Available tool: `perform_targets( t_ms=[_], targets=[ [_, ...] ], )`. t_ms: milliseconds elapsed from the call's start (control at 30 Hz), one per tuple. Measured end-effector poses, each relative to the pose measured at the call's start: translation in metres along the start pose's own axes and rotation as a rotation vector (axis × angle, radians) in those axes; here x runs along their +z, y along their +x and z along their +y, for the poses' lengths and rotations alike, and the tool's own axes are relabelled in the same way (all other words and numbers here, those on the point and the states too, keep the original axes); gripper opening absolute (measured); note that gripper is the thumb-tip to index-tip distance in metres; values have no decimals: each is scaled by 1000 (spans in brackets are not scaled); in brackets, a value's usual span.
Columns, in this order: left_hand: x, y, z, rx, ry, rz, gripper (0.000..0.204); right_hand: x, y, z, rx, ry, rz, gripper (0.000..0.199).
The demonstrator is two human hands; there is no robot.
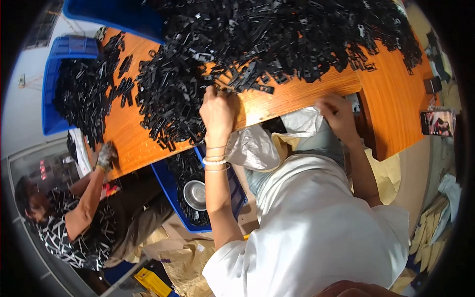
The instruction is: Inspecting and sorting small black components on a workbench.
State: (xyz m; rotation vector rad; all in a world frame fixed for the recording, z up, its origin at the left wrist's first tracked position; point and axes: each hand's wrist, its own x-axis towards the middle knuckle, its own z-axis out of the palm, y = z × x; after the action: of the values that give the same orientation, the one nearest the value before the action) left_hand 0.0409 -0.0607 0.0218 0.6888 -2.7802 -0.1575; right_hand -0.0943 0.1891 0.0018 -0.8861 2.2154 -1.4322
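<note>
Left hand on the tabletop, at the near edge of the big heap of black parts. Its fingers are bunched narrow and point to the far side; tips partly hidden, can't tell if a part is pinched. Heap spreads far, left and right of them, so nearest parts are right at the fingertips, no real reach needed.

Long axes in the heap run every which way. One loose part sits apart on the near fringe, right of the left fingers, long axis roughly left-right, so it probably suits a pinch across its narrow width.

Right hand is well right, by the tabletop's near edge and the whitish bag at the lap. Fingers curled; can't tell whether they grip the bag or anything else. Left hand is clearly nearer the parts, right hand nearer the bag's right side. Bag lies near and below the tabletop edge, so heap-to-bag is a far-to-near, downward line.
</note>
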Motion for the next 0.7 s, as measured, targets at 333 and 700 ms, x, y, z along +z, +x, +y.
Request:
perform_targets(
  t_ms=[333,700],
  targets=[
    [-13,4,34,-280,-778,109,21,-90,43,60,307,-788,683,15],
    [-5,-19,91,-241,-1793,-358,30,-11,9,-51,-395,-47,124,19]
  ],
)
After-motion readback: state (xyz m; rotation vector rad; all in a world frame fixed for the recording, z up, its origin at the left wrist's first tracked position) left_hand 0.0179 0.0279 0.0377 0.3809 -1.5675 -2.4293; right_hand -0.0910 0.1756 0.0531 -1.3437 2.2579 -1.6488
